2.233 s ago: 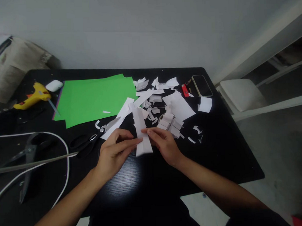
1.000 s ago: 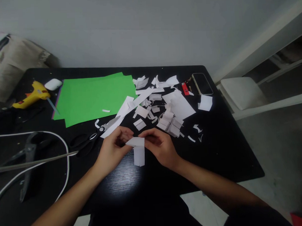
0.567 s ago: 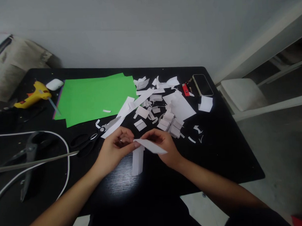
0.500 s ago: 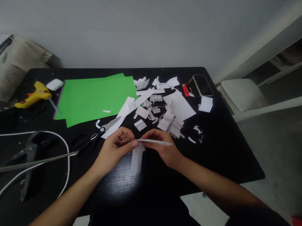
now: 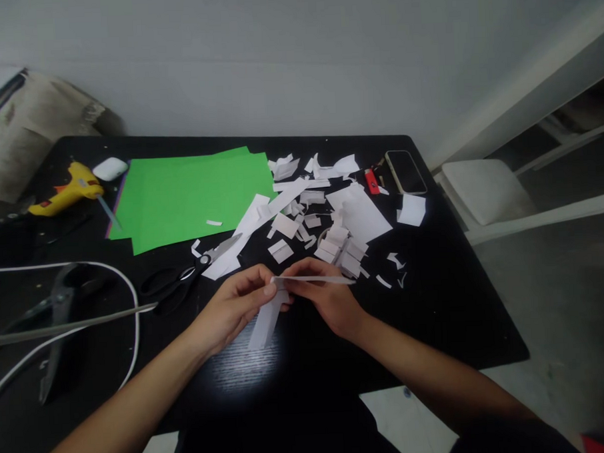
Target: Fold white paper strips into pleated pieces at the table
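Observation:
Between my two hands is a white paper strip, bent so that one part hangs down toward me and a thin edge points right over my right hand. My left hand pinches it at the bend between thumb and fingers. My right hand is closed on the same paper from the other side, its fingertips partly hidden behind it. Just beyond my hands lie several folded white paper pieces. Black-handled scissors rest left of my left hand, their blades over a long white strip.
Green sheets cover the back left of the black table. A yellow glue gun, a white cable and dark pliers-like tools lie left. A red lighter and a phone sit back right, with a white stool beyond.
The paper has turned slightly in my hands: its hanging part swings left and its thin edge reaches farther right. My left-hand fingers have shifted along the bend.

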The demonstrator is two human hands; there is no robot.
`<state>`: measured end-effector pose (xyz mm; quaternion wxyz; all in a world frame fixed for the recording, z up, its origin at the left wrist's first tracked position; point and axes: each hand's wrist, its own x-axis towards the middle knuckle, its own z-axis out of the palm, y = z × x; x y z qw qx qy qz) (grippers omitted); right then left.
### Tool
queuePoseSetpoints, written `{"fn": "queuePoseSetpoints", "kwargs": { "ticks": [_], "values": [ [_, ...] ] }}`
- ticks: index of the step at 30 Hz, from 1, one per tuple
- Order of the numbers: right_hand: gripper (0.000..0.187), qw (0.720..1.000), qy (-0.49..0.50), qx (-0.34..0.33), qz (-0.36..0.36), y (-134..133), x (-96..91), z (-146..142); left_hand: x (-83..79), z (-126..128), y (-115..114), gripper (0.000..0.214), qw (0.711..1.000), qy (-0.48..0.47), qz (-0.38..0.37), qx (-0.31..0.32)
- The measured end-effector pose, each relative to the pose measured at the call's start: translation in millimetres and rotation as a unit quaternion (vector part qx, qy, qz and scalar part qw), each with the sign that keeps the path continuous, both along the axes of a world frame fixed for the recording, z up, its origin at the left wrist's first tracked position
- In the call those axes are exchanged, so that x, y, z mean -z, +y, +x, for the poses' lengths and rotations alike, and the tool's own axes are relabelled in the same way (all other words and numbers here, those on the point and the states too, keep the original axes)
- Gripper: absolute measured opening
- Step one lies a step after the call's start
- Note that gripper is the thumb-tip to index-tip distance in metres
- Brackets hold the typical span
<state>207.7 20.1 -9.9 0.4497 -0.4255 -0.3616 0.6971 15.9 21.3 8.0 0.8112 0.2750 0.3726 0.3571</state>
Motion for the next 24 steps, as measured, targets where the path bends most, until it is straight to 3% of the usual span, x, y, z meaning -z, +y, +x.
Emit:
{"fn": "queuePoseSetpoints", "kwargs": {
  "ticks": [14, 24],
  "values": [
    [0.016, 0.996, -0.021, -0.006, 0.089, -2.2, -6.1, -0.3, 0.6, 1.5, -1.2, 0.025, 1.0, -0.02, 0.012, 0.017],
    [0.018, 0.998, -0.054, 0.019, 0.019, -0.8, -7.4, 1.1, -1.4, 1.7, -2.9, 0.021, 0.998, -0.033, -0.013, 0.044]
  ]
}}
